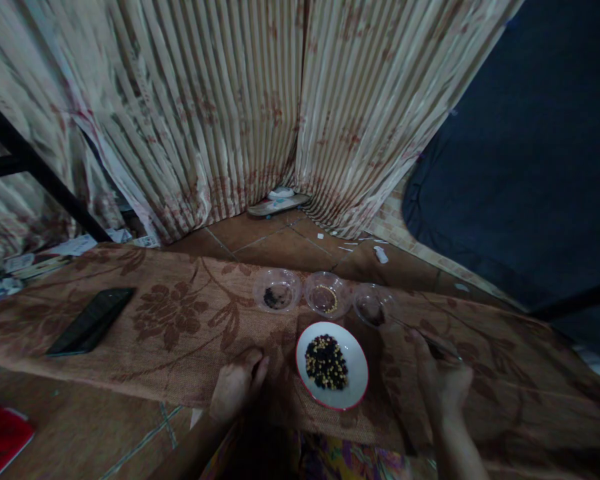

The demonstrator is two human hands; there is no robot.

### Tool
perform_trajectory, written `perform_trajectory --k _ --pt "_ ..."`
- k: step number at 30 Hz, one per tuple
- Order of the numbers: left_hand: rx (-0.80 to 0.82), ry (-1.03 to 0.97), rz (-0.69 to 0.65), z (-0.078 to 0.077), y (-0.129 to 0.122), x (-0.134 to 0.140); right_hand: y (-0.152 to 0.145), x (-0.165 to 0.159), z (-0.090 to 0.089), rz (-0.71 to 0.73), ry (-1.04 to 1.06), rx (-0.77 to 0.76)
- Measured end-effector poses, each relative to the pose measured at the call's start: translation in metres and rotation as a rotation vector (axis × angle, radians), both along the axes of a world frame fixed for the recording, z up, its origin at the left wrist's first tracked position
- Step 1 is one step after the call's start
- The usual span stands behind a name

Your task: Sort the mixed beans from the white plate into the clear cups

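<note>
A white bowl with a red rim [359,370] holds a mix of dark and yellow bean-like grains [326,362]. Behind it stand three clear plastic bowls in a row. The left clear bowl [291,283] contains some black grains, the middle clear bowl [316,283] yellow ones, and the right clear bowl [367,293] dark reddish ones. My right hand [445,383], right of the white bowl, grips a thin tweezers-like tool [437,348] whose tip points toward the right clear bowl. My left hand [239,387] rests with curled fingers on the cloth left of the white bowl, apparently holding nothing.
A brown flowered cloth [200,347] covers the narrow table. A black phone [91,321] lies on its left part, with papers [75,245] beyond. Striped curtains [230,120] hang behind; a skateboard [277,205] and white scraps [381,254] are on the tiled floor.
</note>
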State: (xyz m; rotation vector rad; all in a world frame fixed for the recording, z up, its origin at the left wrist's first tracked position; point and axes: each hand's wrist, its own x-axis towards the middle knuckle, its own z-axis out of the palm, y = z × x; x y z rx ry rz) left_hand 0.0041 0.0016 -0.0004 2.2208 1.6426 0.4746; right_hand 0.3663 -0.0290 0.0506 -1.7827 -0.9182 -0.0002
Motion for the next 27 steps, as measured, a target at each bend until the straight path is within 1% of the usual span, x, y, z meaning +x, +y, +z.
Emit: perform_trajectory --k 3,6,10,12,15,27 --pt "0.01 0.014 -0.001 0.0 0.0 0.001 -0.016 -0.016 -0.006 0.025 0.062 -0.03" --pt "0.011 0.03 -0.003 0.002 0.0 0.002 -0.037 -0.035 -0.009 0.109 0.174 -0.08" --pt "0.012 0.043 0.002 0.004 -0.001 0.002 -0.061 -0.05 -0.008 0.245 0.196 -0.275" --pt "0.013 0.033 -0.003 0.004 -0.001 0.002 -0.067 -0.053 -0.007 0.301 0.171 -0.323" --pt "0.015 0.014 -0.017 0.003 -0.001 0.002 -0.07 -0.055 -0.007 0.341 0.124 -0.323" --pt "0.029 0.021 0.003 0.0 0.0 0.002 -0.07 -0.058 -0.011 0.348 0.072 -0.398"
